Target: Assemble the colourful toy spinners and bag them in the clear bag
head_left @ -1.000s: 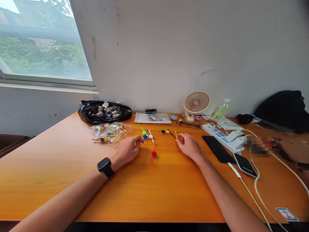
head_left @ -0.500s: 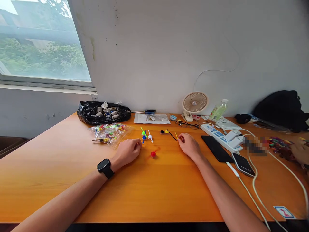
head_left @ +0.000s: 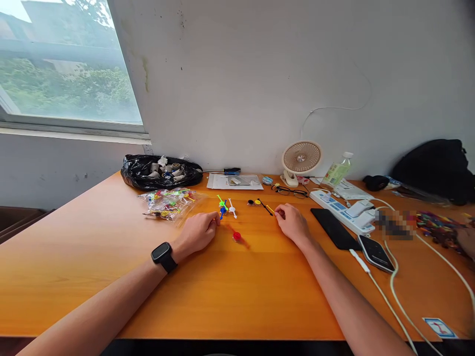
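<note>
A small red top sits on the orange table between my hands, its thin stem blurred as it turns. My left hand, with a black watch on the wrist, rests with fingers curled shut beside a cluster of green, blue and white tops. My right hand pinches a thin yellow top at its fingertips. Black and yellow tops lie just beyond it.
A clear bag of coloured tops and a black bag of spools lie at the back left. A fan, glasses, a power strip, two phones and cables fill the right. Another person's hand shows at the right edge.
The red top keeps turning in place, its blurred stem swinging round. Both my hands stay almost still. The other person's hand has drawn back toward the right edge.
</note>
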A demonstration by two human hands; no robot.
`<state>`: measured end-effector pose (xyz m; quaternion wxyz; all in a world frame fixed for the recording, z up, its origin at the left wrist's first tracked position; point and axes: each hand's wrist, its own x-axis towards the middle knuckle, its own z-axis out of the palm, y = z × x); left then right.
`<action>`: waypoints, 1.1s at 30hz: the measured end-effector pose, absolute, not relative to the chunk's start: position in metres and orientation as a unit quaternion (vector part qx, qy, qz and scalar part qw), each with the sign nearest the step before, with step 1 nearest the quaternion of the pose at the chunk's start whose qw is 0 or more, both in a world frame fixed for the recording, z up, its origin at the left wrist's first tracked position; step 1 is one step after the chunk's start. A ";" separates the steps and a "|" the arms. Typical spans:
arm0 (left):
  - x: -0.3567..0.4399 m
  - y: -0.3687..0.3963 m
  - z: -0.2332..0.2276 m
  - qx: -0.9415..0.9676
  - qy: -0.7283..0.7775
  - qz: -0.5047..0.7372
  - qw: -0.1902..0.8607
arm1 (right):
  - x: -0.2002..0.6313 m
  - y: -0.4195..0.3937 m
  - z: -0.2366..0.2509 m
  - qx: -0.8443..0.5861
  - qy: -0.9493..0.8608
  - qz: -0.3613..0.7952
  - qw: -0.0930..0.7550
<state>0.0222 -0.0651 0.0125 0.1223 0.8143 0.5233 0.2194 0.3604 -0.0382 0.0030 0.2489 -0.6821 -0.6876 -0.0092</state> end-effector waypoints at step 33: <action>0.023 -0.067 0.016 0.822 0.521 0.203 0.110 | 0.345 -0.034 -0.002 -0.542 -0.760 0.025 0.359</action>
